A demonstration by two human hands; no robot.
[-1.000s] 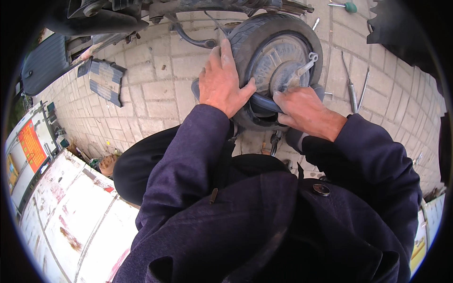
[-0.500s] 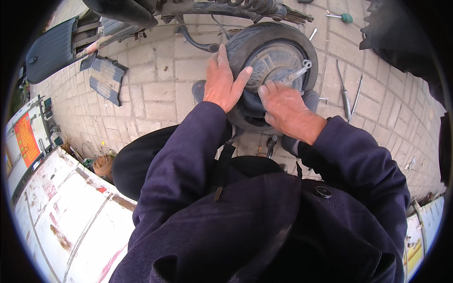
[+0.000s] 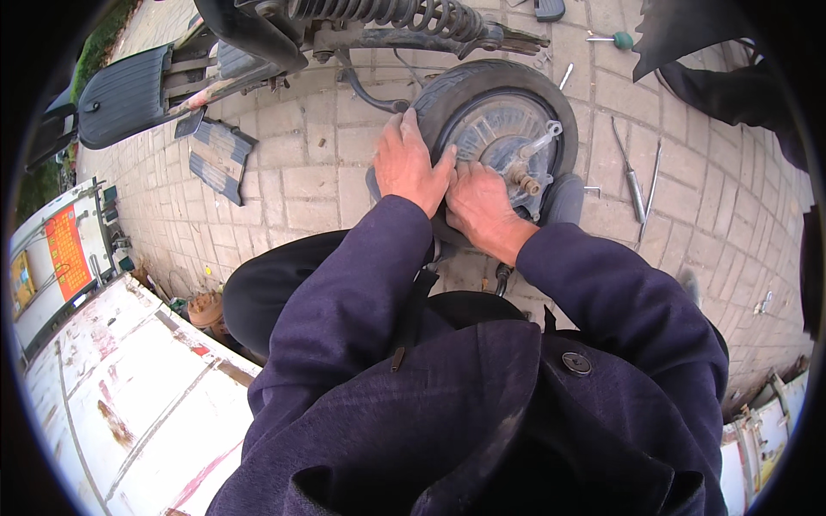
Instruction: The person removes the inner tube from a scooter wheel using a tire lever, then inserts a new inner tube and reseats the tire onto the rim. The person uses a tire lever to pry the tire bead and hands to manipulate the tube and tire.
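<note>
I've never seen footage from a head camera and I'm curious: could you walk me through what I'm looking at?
There is no machine at work here, just a person's two bare hands. The camera is the left of two worn on the head, looking down; its fisheye lens bends straight edges near the rim.

The left hand lies against the tyre of a small wheel. The right hand is curled at the wheel's near side; whatever its fingers grip is hidden.

On the paving to the right lie a green-handled screwdriver and a long tool with a silvery handle. To the left is a dark ribbed panel. At the top is part of a vehicle frame with a coil spring.
</note>
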